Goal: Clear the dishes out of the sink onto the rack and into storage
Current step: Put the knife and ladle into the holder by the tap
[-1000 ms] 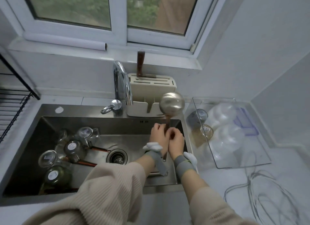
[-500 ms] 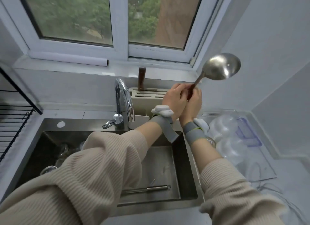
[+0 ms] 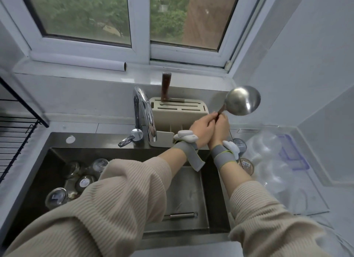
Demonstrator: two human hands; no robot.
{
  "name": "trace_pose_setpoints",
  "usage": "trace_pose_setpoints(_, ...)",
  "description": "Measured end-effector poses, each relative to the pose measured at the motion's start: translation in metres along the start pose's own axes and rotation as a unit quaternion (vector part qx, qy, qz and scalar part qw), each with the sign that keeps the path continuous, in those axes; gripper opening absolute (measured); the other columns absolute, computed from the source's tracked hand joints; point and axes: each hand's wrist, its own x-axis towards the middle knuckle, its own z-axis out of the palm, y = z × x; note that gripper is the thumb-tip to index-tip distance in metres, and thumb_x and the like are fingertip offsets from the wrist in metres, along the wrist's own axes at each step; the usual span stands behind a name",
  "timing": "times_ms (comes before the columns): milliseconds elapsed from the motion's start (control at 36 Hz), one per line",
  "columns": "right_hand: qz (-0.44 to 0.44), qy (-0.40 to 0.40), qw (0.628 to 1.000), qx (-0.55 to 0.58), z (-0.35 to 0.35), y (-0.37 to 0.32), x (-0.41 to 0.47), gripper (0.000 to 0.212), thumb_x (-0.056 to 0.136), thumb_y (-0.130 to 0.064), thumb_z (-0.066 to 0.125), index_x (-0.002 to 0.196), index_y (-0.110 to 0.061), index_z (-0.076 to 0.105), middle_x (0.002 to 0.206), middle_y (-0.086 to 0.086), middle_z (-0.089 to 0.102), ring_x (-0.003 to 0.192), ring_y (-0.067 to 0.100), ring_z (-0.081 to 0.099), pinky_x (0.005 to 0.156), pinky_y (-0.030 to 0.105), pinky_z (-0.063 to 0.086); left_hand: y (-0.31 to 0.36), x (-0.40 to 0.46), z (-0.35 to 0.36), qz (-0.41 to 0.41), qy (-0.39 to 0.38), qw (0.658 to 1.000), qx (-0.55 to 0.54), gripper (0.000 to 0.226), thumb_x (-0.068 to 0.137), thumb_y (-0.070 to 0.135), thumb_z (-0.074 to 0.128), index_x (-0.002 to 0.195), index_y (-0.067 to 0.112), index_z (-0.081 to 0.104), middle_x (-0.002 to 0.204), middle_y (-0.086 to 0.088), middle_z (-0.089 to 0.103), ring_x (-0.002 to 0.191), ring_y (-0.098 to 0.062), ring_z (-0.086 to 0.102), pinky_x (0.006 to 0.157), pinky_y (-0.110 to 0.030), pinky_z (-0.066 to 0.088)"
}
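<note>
- Since a second ago the ladle point(image 3: 241, 103) has gone from low over the sink point(image 3: 107, 141), bowl in front of the knife block point(image 3: 178, 111), up and out to the right of the knife block; against the half-second frame its bowl sits lower, nearer the knife block's top.
- Both hands have risen with it and have come off the sink's right rim to just in front of the knife block.
- Left hand point(image 3: 202, 129) and right hand point(image 3: 220, 129) press together, fingers curled round the ladle's dark handle, which they mostly hide; the bowl juts up and right of them, clear of the knife block and the wall.
- Risk, as I judge it: the heavy bowl stands far beyond the grip, so a wet handle could twist in the fingers and swing the bowl into the knife block or the faucet point(image 3: 143, 115).
- Dropped to the right of the knife block, it would land among the clear plastic containers point(image 3: 268, 161) on the counter and knock them about.
- Water may run down the handle onto the wrist straps.
- Left in the sink, left of the knife block and below it: several glass jars point(image 3: 84, 182) and a metal utensil point(image 3: 181, 215), so much of the clearing remains.
</note>
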Motion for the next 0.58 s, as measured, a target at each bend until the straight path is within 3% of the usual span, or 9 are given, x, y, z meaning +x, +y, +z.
trace_pose_setpoints(83, 0.014, -0.029, 0.996, -0.086, 0.005, 0.011, 0.004, 0.021, 0.098, -0.007, 0.042, 0.104, 0.004, 0.059, 0.109, 0.020, 0.063, 0.102, 0.034, 0.059, 0.082, 0.038, 0.042, -0.008, -0.001, 0.006, -0.011, -0.057, 0.998, 0.019, 0.043, 0.104, 0.023, 0.036, 0.146, 0.017, 0.042, 0.156, 0.005, 0.032, 0.143, -0.013, 0.028, 0.114, -0.021, 0.018)
trace_pose_setpoints(167, 0.042, -0.019, 0.994, -0.096, 0.007, 0.018, 0.006, 0.020, 0.098, -0.008, 0.042, 0.103, 0.003, 0.058, 0.107, 0.022, 0.063, 0.101, 0.036, 0.059, 0.086, 0.041, 0.044, -0.011, -0.002, 0.011, -0.029, -0.079, 0.996, 0.016, 0.045, 0.105, 0.027, 0.034, 0.148, 0.015, 0.038, 0.157, 0.001, 0.029, 0.145, -0.014, 0.025, 0.115, -0.021, 0.015)
trace_pose_setpoints(444, 0.067, -0.068, 0.995, -0.028, 0.000, 0.025, 0.013, 0.008, 0.097, -0.010, 0.042, 0.090, -0.009, 0.044, 0.101, 0.021, 0.061, 0.092, 0.032, 0.058, 0.087, 0.042, 0.047, -0.033, -0.007, 0.023, -0.028, -0.081, 0.996, 0.000, 0.053, 0.103, 0.047, 0.029, 0.152, 0.026, 0.028, 0.154, -0.003, 0.037, 0.141, -0.019, 0.033, 0.116, -0.030, 0.024)
trace_pose_setpoints(528, 0.071, -0.097, 0.993, 0.006, 0.002, 0.029, 0.008, 0.008, 0.099, -0.015, 0.044, 0.095, -0.009, 0.045, 0.100, 0.018, 0.062, 0.089, 0.028, 0.057, 0.078, 0.035, 0.043, -0.042, -0.011, 0.027, -0.039, -0.046, 0.998, -0.008, 0.051, 0.102, 0.047, 0.032, 0.148, 0.026, 0.035, 0.145, -0.007, 0.047, 0.133, -0.021, 0.044, 0.113, -0.036, 0.033)
trace_pose_setpoints(583, 0.075, -0.114, 0.990, 0.030, 0.006, 0.033, 0.002, 0.017, 0.100, -0.021, 0.045, 0.104, -0.005, 0.049, 0.108, 0.018, 0.064, 0.096, 0.030, 0.060, 0.082, 0.035, 0.044, -0.051, -0.015, 0.028, -0.046, -0.017, 0.999, -0.008, 0.045, 0.102, 0.043, 0.035, 0.141, 0.022, 0.044, 0.135, -0.007, 0.053, 0.125, -0.021, 0.050, 0.107, -0.038, 0.039)
